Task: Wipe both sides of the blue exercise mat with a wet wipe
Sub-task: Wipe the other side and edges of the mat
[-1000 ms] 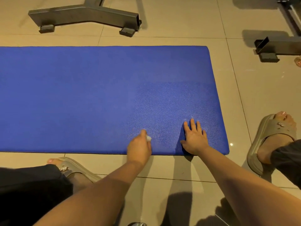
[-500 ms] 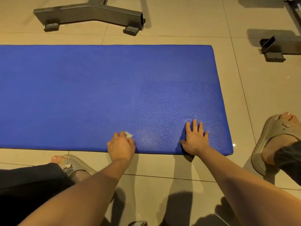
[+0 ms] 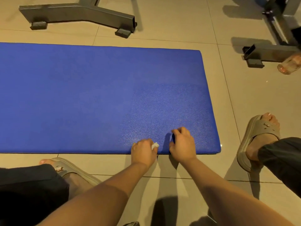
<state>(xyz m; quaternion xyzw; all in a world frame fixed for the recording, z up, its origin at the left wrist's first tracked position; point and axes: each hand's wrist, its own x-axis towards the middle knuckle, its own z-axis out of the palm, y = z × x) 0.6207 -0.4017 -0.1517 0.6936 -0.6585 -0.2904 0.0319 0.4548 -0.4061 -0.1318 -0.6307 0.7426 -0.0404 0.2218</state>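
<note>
The blue exercise mat (image 3: 97, 98) lies flat on the tiled floor and runs out of view on the left. Its right near part looks grainier and darker than the rest. My left hand (image 3: 143, 152) rests on the mat's near edge and grips a small crumpled white wet wipe (image 3: 155, 145) that pokes out by the thumb. Close to its right, my right hand (image 3: 182, 144) sits on the mat near the same edge with its fingers curled under. I see nothing held in it. The mat's edge stays flat on the floor.
My feet in beige slippers stand on the tiles at the lower left (image 3: 73, 170) and at the right (image 3: 259, 137). A grey metal equipment base (image 3: 78, 15) stands beyond the mat. Another metal frame (image 3: 268, 53) stands at the upper right, with a clear slipper (image 3: 290, 64) beside it.
My left hand has slid right along the near edge with the wipe, up close to my right hand. My right hand's fingers, flat and spread before, are now curled.
</note>
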